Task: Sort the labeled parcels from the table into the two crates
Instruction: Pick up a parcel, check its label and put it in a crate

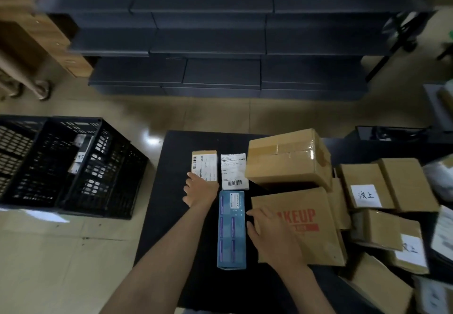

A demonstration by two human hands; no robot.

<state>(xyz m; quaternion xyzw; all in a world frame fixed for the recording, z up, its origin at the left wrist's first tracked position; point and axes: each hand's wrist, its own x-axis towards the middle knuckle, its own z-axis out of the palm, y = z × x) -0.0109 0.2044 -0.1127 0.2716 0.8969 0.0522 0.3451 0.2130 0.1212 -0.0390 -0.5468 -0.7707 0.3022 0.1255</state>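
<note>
Black table (176, 156) on tiled floor (73, 252); left hand (199, 188) touches small parcel (204, 165), right hand (272, 237) grips MAKEUP box (306, 225).

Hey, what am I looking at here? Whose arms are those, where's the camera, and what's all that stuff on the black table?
No machine here: a person works bare-handed, filmed by one wide-angle camera worn on their head, looking down. On the table lie parcels: a small brown parcel, a white parcel, a blue box, a big taped carton and a MAKEUP box, with more labelled boxes piled at the right. The left hand touches the small brown parcel's near end; whether it grips is unclear. The right hand grips the MAKEUP box's left edge. Two black crates stand on the floor to the left; one already holds a few parcels.
</note>
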